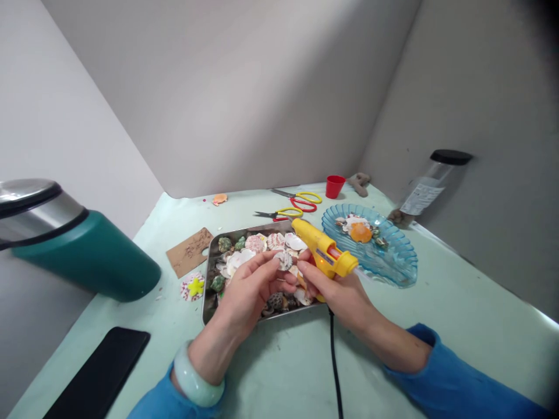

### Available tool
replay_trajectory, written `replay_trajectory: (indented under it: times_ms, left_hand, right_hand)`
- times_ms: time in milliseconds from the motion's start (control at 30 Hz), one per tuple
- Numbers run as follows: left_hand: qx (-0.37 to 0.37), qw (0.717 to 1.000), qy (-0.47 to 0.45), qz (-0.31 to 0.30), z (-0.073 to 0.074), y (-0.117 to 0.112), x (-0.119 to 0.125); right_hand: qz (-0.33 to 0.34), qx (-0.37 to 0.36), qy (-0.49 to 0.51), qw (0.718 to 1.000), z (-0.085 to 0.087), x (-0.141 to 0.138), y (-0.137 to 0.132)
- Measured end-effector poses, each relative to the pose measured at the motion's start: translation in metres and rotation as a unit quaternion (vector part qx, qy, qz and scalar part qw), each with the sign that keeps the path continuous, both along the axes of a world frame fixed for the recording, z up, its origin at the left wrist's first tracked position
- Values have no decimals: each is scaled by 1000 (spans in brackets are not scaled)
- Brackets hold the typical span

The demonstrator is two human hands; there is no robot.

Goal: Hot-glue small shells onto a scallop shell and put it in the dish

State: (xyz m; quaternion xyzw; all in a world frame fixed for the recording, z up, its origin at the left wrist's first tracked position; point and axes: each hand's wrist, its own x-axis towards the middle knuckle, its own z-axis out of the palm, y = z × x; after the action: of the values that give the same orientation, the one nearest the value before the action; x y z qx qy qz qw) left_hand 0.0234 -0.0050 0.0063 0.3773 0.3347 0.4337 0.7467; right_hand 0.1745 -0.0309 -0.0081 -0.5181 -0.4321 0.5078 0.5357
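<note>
My left hand (255, 279) pinches a small whitish ridged seashell (285, 260) between thumb and fingers, above a metal tray (204, 297) full of shells. In my right hand (336, 291) is a yellow glue gun (321, 244), its nozzle pointing up and to the left, with a glue stick jutting from its rear. The fingertips of my right hand come close to the held shell; whether they touch it I cannot tell. A black cord (334, 361) hangs from the gun's handle toward the front edge.
A blue plate (393, 265) with shells lies right. Behind are scissors (301, 213) and a red cup (335, 187). A clear black-lidded bottle (425, 189) stands far right. Left are a green flask (91, 256), brown cardboard (186, 256), a yellow star piece (195, 286) and a black phone (102, 372).
</note>
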Motion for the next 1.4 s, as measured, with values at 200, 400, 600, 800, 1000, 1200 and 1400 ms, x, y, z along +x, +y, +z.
replay_trajectory:
  times_ms: [200, 400, 600, 800, 1000, 1200, 1400]
  left_hand:
    - [22, 999, 20, -13, -4, -1, -1]
    - [43, 996, 82, 1, -3, -1, 0]
    - [98, 983, 155, 7, 0, -3, 2]
    - [124, 968, 218, 8, -3, -2, 5]
    - [169, 952, 254, 21, -13, -1, 5]
    - [112, 965, 239, 7, -3, -2, 4]
    - [74, 979, 189, -24, 1, -3, 1]
  right_hand:
    - [10, 11, -16, 1000, -6, 1, -1]
    - [19, 19, -28, 999, -7, 2, -2]
    - [19, 17, -36, 999, -7, 3, -1]
    - [38, 24, -6, 999, -6, 2, -2]
    - [31, 17, -29, 999, -3, 1, -2]
    - [30, 20, -38, 999, -6, 3, 0]
    - [27, 18, -50, 998, -5, 4, 0]
